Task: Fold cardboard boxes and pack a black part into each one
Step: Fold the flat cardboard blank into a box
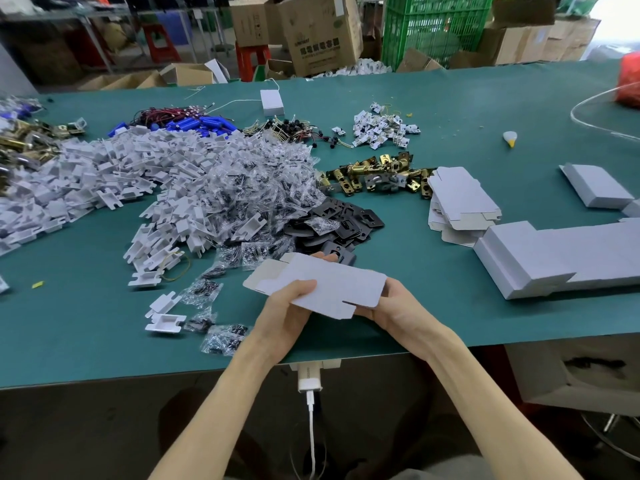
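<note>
Both hands share one flat white carton blank (322,282), held in the air just above the near edge of the green table (450,306). The left hand (287,317) pinches its near-left part, with the thumb laid across the top face and the fingers underneath. The right hand (393,303) cups the right end from below, fingers curled round the edge by the notched flap. The blank looks unopened, so I judge the folding has barely begun.

The card is thin. Pressure away from its creases could buckle a panel, and a hard pull near the slotted tab could tear it. Because it hangs over the table's edge, a loosened grip could drop it to the floor.

Just beyond the blank lies the heap of black plates (341,223), overlapped by small bags of screws (249,188). A quick reach there could lift two plates at once or drag a bag along.

Farther right sit the stack of unfolded blanks (460,202) and the folded boxes (540,258). A wide elbow swing could knock them askew.
</note>
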{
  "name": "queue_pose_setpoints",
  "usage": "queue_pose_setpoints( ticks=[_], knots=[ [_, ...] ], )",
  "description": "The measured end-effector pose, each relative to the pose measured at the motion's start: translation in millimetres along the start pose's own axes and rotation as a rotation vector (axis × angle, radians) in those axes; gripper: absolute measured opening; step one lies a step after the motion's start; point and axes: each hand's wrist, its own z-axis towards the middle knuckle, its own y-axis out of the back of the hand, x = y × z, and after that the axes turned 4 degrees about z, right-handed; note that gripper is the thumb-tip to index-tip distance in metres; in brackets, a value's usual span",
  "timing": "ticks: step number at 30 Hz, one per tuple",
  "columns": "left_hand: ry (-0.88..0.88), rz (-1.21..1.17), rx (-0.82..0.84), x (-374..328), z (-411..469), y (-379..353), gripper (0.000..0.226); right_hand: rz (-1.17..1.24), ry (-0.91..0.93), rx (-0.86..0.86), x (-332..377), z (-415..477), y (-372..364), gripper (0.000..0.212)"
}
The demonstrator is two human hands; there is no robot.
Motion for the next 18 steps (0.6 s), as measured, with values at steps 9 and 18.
queue_pose_setpoints(
  ticks=[9,18],
  knots=[
    [-0.028,0.054,-0.059,1.4,-1.1,-1.6,0.045,-0.087,-0.026,-0.025,1.4,-0.7,-3.5,0.038],
    [-0.003,0.036,-0.118,-4.5,-3.9,-7.6,0.088,-0.221,-0.029,-0.078,1.8,-1.6,-8.8,0.040]
  ],
)
